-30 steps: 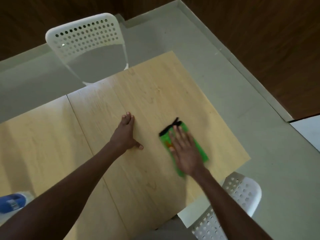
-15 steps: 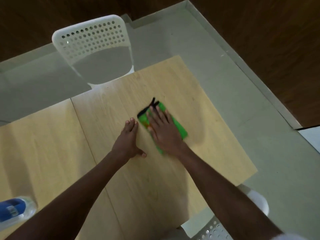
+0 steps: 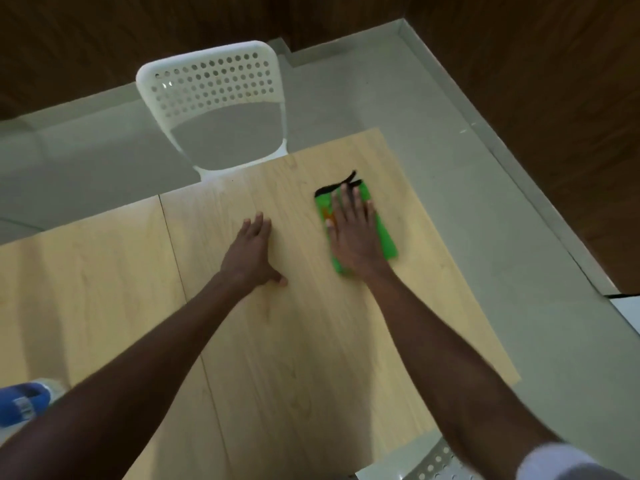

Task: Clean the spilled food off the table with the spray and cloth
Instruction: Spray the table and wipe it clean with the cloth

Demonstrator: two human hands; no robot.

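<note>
A green cloth (image 3: 386,237) with a black trim and an orange mark lies flat on the light wooden table (image 3: 304,334), toward its far right part. My right hand (image 3: 353,233) presses on the cloth with straight, spread fingers. My left hand (image 3: 251,252) rests flat on the bare wood to the left of the cloth, fingers straight. A spray bottle (image 3: 24,400) with a blue label shows at the lower left edge, partly hidden by my left forearm. No spilled food is plainly visible on the wood.
A white perforated chair (image 3: 214,84) stands at the table's far side. A second white chair (image 3: 422,462) is tucked in at the near right corner. Grey floor surrounds the table, with dark wooden walls behind.
My right hand has slid the cloth across the table, from near my left hand out toward the far right. My left hand has stayed planted on the wood.
</note>
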